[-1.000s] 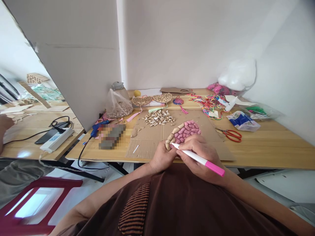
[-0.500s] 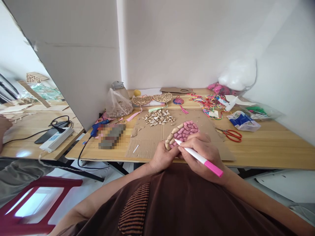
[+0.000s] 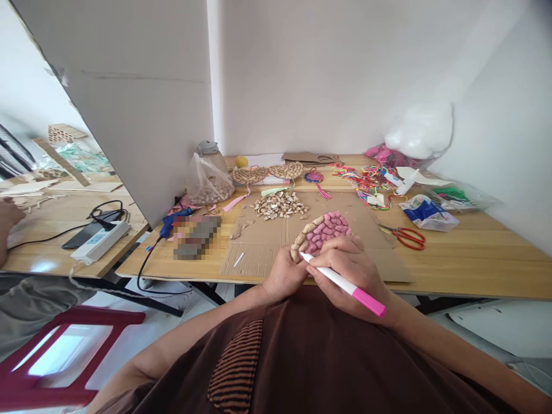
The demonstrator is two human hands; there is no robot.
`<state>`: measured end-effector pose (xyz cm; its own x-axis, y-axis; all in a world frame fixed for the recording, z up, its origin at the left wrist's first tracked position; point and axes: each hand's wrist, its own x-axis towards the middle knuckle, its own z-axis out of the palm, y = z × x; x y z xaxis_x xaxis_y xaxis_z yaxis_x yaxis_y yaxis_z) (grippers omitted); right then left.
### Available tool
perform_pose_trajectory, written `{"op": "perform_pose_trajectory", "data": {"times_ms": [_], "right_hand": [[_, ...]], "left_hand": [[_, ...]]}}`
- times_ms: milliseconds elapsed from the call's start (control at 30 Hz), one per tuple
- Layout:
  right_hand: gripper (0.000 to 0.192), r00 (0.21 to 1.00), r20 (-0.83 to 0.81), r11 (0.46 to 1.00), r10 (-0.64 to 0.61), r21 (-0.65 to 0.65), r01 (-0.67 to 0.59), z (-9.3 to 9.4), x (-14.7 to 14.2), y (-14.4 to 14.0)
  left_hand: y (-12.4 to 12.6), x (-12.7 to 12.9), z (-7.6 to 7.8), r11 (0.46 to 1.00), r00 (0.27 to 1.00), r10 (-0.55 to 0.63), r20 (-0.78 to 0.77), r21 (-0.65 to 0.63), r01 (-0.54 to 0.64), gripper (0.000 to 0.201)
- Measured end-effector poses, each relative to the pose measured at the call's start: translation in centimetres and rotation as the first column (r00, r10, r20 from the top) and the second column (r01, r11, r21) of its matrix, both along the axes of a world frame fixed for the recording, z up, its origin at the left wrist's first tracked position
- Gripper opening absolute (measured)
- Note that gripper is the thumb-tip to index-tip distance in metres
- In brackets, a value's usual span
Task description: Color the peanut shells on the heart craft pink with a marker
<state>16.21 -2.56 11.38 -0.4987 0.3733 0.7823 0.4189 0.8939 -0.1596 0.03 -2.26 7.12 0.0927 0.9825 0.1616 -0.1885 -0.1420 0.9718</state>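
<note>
At the near desk edge: right hand (image 3: 351,273) gripping white-and-pink marker pen (image 3: 342,283), tip drawn back left onto uncoloured shells of half-pink peanut-shell oval plaque (image 3: 321,231), left hand (image 3: 284,275) clasping its rim.

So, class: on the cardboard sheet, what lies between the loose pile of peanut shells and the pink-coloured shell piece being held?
In the head view, only bare cardboard sheet separates the loose pile of peanut shells from the pink-coloured shell piece.

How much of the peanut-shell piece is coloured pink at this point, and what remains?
Done: most shells on the shell piece are pink, across its middle and far side. In hand: the left hand steadies its near edge while the right hand holds the pink marker, tip at the near-left rim. Left: a row of tan, uncoloured shells along the left edge. The part under the hands is hidden.
</note>
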Motion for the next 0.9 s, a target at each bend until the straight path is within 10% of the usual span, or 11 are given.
{"op": "perform_pose_trajectory", "data": {"times_ms": [900], "right_hand": [[0.013,0.980,-0.194,0.950,0.054,-0.293,-0.111,-0.1,0.5,-0.2]], "left_hand": [[-0.5,0.1,1.1,0.998,0.999,-0.016,0.028,-0.058,0.018,0.032]]}}
